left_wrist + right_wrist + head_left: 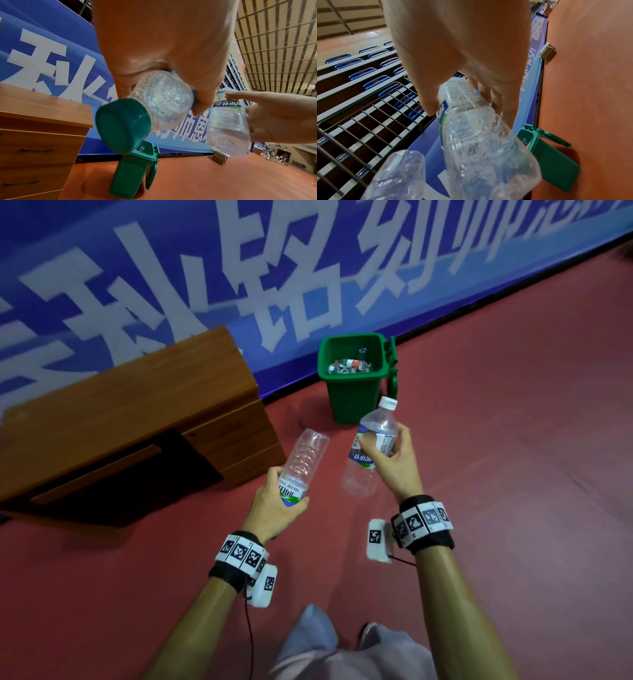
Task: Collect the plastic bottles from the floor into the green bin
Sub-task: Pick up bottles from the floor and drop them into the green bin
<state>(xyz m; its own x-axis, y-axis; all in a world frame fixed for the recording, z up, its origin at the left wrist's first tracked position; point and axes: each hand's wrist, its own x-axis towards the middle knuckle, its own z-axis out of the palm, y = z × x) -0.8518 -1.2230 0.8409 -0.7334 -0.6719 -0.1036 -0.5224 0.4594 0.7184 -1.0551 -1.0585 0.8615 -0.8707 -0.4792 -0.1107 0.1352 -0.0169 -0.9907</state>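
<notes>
My left hand [274, 510] grips a clear plastic bottle [303, 462] by its labelled neck end, base pointing away; the left wrist view shows its green cap [121, 125]. Close by on the right, my right hand [400, 462] holds a second clear bottle [376, 436] round its label, white cap up and base down. Both bottles are in the air, apart from each other. The green bin [352, 395] stands on the floor just beyond them against the banner, lid hanging open on its right side. Several bottles lie inside it.
A wooden cabinet [137, 419] with drawers stands left of the bin against the blue banner wall [205, 268]. The red floor [513, 440] stretches to the right. My own legs [342, 655] show at the bottom edge.
</notes>
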